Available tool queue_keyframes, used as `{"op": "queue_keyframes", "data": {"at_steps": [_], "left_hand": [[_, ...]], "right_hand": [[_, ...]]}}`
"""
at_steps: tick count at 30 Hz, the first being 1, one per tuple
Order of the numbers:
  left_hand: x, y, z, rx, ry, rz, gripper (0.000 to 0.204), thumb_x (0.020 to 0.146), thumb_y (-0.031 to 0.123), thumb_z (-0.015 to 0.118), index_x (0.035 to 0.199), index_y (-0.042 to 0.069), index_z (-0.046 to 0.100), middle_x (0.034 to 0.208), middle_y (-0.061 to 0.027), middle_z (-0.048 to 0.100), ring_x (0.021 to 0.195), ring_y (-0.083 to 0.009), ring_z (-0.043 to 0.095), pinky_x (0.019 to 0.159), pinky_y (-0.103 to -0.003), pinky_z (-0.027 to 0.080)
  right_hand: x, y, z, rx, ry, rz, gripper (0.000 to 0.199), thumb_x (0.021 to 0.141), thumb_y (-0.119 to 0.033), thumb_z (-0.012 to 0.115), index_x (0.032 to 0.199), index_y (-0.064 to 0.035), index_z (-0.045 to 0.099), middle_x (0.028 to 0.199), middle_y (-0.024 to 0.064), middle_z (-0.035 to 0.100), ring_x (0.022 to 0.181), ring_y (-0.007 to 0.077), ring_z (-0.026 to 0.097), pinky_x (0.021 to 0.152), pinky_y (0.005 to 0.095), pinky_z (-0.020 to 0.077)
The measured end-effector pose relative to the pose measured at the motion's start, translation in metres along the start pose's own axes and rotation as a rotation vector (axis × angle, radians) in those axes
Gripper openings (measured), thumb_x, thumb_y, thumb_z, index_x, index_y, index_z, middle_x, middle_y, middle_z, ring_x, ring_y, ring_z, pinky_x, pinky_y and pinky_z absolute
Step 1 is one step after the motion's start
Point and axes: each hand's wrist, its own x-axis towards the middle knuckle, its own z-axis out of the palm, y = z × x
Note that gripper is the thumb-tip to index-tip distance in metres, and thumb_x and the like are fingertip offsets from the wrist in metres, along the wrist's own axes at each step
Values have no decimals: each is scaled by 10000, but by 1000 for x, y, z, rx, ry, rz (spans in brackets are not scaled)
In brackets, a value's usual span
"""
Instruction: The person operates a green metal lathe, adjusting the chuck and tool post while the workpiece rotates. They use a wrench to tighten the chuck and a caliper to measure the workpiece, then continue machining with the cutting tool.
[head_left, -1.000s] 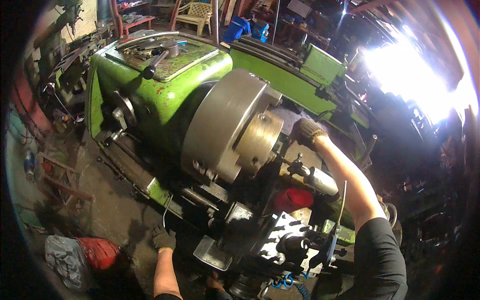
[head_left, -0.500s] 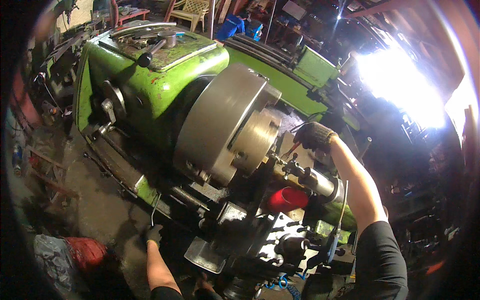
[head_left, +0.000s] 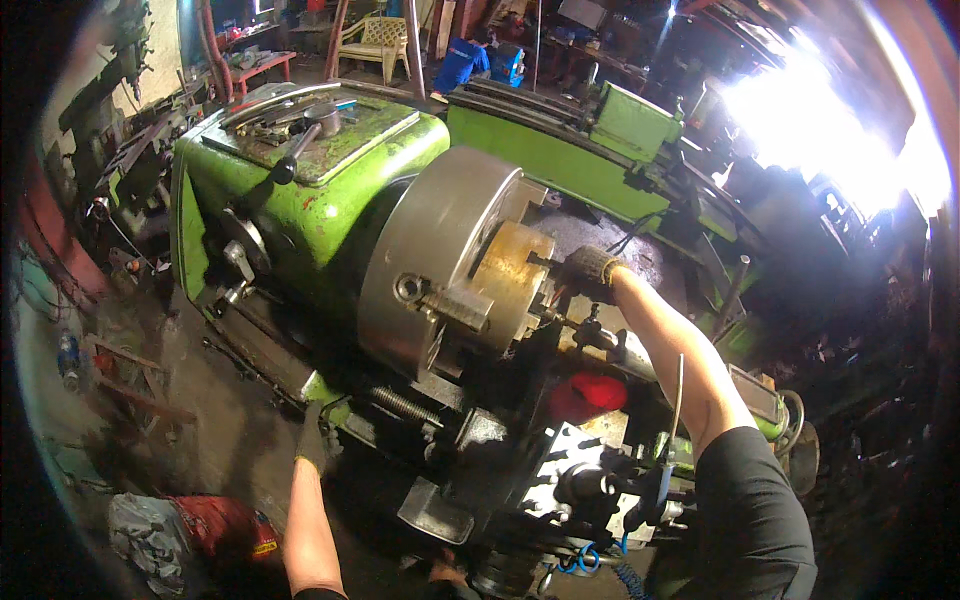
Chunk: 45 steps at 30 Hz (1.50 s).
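Note:
A large steel lathe chuck [head_left: 425,260] grips a brass-coloured round workpiece [head_left: 512,275] in its jaws. My right hand [head_left: 590,267], in a dark glove with a yellowish cuff, is at the workpiece's right face. Its fingers look closed, and a thin dark rod [head_left: 640,232] shows behind it; what it holds is unclear. Just below it, a steel boring bar with a clamp [head_left: 590,330] points at the workpiece. My left hand [head_left: 313,438], gloved, is closed around a bent lever [head_left: 335,408] at the lathe's front; its fingers are partly blurred.
The green headstock [head_left: 320,170] carries loose tools and a black-knobbed handle [head_left: 288,165]. Nearer me are the tool post [head_left: 585,485], a red container [head_left: 588,397] and a metal tray [head_left: 435,512]. A red and grey sack [head_left: 205,530] lies on the floor at left.
The chuck and workpiece, blurred by spinning before, now show sharp jaws. My right hand has moved left to the workpiece face. My left hand has moved up with the lever. The view has shifted slightly.

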Motion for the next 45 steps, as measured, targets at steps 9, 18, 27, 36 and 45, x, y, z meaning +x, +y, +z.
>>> {"op": "queue_keyframes", "data": {"at_steps": [9,18,27,36,45], "left_hand": [[22,-17,-6,-136,-12,-49,495,942,723,718,1121,261,719,808,56,634,659,-113,592,648,-350,578],[32,-27,-5,-74,35,2,419,1008,596,737,1255,258,753,1015,19,671,812,-130,619,727,-348,604],[24,-71,-17,477,92,338,541,1070,346,718,1555,125,630,1367,-108,708,1053,-274,704,883,-425,637],[22,-242,-81,1798,245,461,751,1045,353,711,1684,60,447,1747,-248,396,1437,-429,581,1155,-510,525],[40,-170,-29,923,436,103,578,1029,462,699,1455,72,689,1415,-220,683,1236,-415,690,1081,-553,534]], "right_hand": [[-49,-8,-23,-17,130,291,209,924,-204,750,1078,-172,888,914,89,822,872,296,802,769,449,628],[-9,-21,-44,130,-136,260,238,927,-220,739,1116,-176,877,981,112,828,880,311,795,812,471,625],[-21,70,25,135,-183,18,269,837,-101,791,1081,-180,872,967,86,812,908,297,772,786,425,617],[-80,29,-39,-142,45,132,263,876,-110,783,1113,-181,872,1098,88,826,1060,313,785,915,433,632],[-102,-20,-53,-212,374,154,153,901,-169,740,1011,-131,840,1044,158,812,1001,388,786,885,507,638]]}}
